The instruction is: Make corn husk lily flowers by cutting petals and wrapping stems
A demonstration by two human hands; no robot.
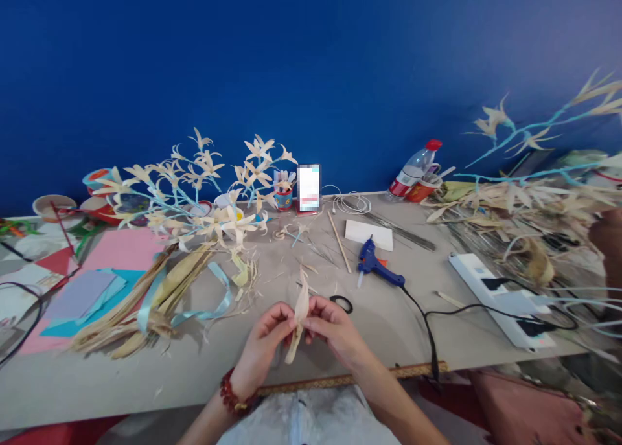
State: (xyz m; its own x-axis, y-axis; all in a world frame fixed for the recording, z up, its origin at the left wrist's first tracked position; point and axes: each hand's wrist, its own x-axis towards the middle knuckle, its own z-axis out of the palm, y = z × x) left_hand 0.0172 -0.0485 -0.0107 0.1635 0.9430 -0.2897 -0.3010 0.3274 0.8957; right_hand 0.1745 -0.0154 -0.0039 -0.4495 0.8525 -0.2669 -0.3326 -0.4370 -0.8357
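Observation:
Both of my hands meet near the front edge of the table, pinching a pale, pointed strip of dried corn husk point(302, 297). My left hand point(269, 333) grips the husk from the left, with a red beaded bracelet point(234, 393) on its wrist. From the right, my right hand point(337, 326) pinches it at about its middle. The tip of the husk points up and its lower end hangs below my fingers. Just beyond my right hand lies a black scissor handle point(342, 303); the rest of the scissors is hidden.
A blue glue gun point(376, 265) lies right of centre, its cord running to a white power strip point(500, 302). Husk flowers on blue stems point(194, 195) stand back left, above a husk bundle point(162, 289) and coloured paper point(82, 296). A phone point(309, 187) and a bottle point(414, 170) stand behind.

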